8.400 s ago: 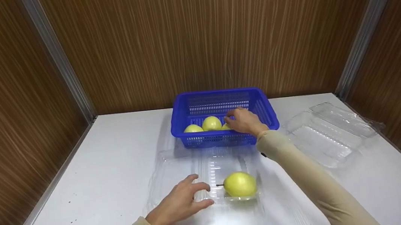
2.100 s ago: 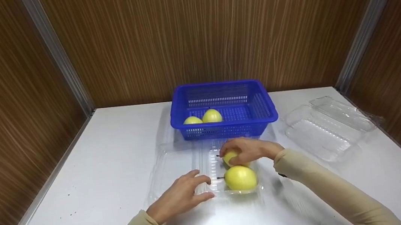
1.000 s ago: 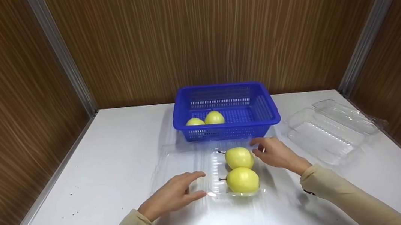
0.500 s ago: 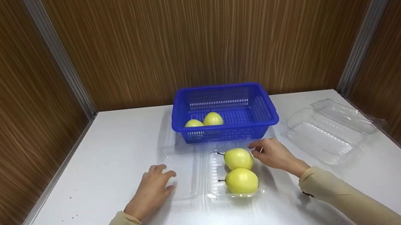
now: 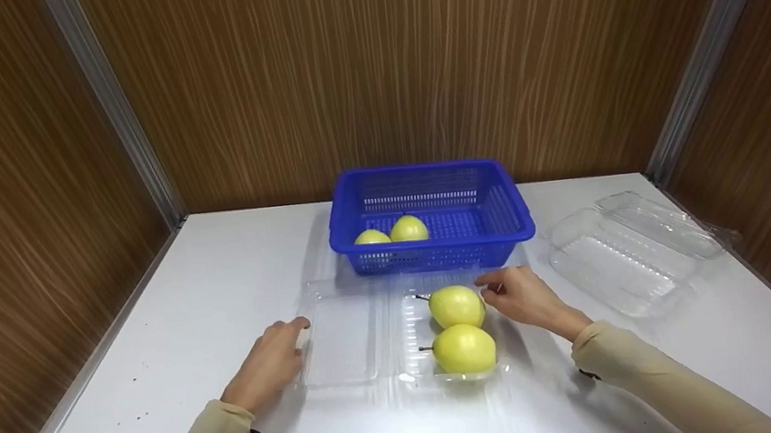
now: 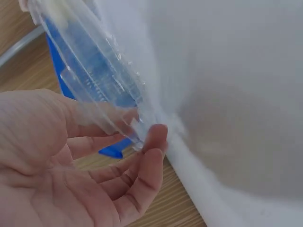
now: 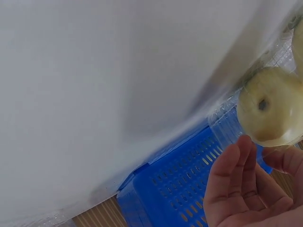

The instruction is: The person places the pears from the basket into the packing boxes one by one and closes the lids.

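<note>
A clear plastic clamshell container [image 5: 411, 380] lies opened flat on the table, lid on the left. Two yellow pears sit in its right half: a nearer pear [image 5: 464, 350] and a farther pear [image 5: 456, 307]. My left hand [image 5: 268, 364] pinches the lid's left edge; the left wrist view shows the clear lid [image 6: 111, 71] between thumb and fingers. My right hand [image 5: 524, 296] stays at the container's right side by the farther pear, fingers loosely bent. In the right wrist view a gap shows between thumb and fingertips, close under the pear [image 7: 270, 106].
A blue basket [image 5: 432, 244] stands behind the container, with a rounder-looking pear [image 5: 409, 229] and another pear [image 5: 372, 237] in it. A second clear container [image 5: 623, 265] lies at the right. Wood-patterned panels [image 5: 369, 73] enclose the white table [image 5: 218, 279].
My right hand brought a second pear from the basket into the container and let it go. Over the last second my left hand moved left and took hold of the lid's edge.
</note>
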The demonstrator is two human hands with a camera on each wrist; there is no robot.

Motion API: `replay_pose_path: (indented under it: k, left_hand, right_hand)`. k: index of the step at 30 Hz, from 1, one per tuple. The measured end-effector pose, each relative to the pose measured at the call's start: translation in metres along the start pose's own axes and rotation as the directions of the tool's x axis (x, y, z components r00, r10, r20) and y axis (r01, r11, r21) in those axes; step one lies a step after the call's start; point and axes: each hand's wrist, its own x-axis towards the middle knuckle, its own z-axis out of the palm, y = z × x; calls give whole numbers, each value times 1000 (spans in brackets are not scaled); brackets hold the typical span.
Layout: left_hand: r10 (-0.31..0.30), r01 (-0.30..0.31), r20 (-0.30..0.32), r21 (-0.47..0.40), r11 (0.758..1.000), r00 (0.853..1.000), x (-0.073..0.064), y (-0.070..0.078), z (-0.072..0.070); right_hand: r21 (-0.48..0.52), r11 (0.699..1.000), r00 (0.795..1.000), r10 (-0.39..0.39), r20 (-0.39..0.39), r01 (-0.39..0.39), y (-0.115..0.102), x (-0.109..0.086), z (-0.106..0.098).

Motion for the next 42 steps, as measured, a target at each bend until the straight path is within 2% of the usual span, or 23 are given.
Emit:
replay_pose_path:
  k: [4,7,13,18,21,24,28,31,35,39,42]
  left_hand:
    - [10,-8,-86,14,1000,996,3,1,-10]
    - [21,-19,-149,14,1000,989,4,4,-17]
    - [22,-38,-253,-61,997,967,5,9,-24]
    - [-16,-35,-303,-162,986,953,4,13,-29]
    - [-32,-47,-302,-252,967,953,3,17,-34]
    - [-50,-56,-289,-349,936,956,1,21,-38]
    - [-74,-51,-270,-428,902,960,-1,29,-41]
    - [-67,-70,-270,-468,881,961,-1,36,-43]
    - [-26,-133,-292,-510,850,956,1,46,-43]
    - [42,-222,-337,-518,826,940,1,55,-41]
    - [119,-299,-367,-488,820,923,2,61,-38]
  right_hand:
    - [36,999,1000,-4,13,4,0,0,0]
    - [77,997,999,23,32,-25,-2,0,0]
    - [150,980,989,116,93,-129,-5,0,0]
    - [163,977,988,122,97,-137,-5,1,1]
    - [173,976,988,118,95,-133,-5,1,2]
    - [185,974,988,117,98,-134,-6,0,2]
    - [191,973,989,108,104,-126,-7,0,2]
    - [198,972,989,110,101,-128,-7,0,2]
    - [205,970,988,114,100,-133,-7,0,1]
    - [201,968,985,128,113,-149,-7,1,2]
    - [203,966,983,142,115,-163,-7,1,2]
